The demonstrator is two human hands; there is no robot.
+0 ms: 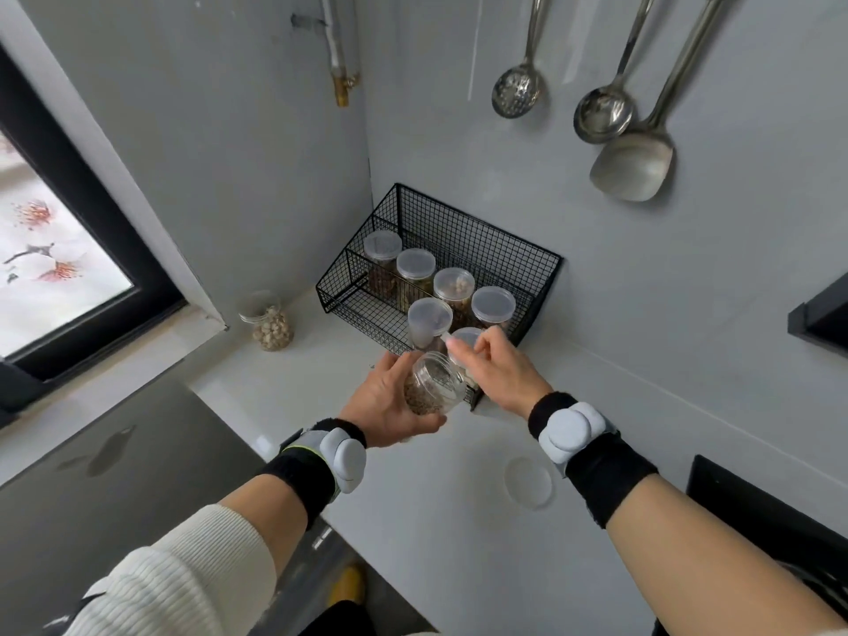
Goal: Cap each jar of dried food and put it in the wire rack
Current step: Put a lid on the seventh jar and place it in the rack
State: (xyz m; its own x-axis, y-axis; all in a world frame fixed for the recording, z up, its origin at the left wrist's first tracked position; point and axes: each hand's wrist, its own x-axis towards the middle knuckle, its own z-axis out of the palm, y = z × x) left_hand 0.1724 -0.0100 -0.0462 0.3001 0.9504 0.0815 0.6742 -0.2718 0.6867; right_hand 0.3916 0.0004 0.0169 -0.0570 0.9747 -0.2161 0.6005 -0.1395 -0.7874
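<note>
Jar [431,383] of brown seeds, uncapped.

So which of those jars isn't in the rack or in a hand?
The uncapped jar of pale round pieces, standing alone on the counter left of the wire rack.

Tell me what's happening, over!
Left hand holds open jar. Right hand brings lid. Rack has room. One jar waits uncapped.
</note>
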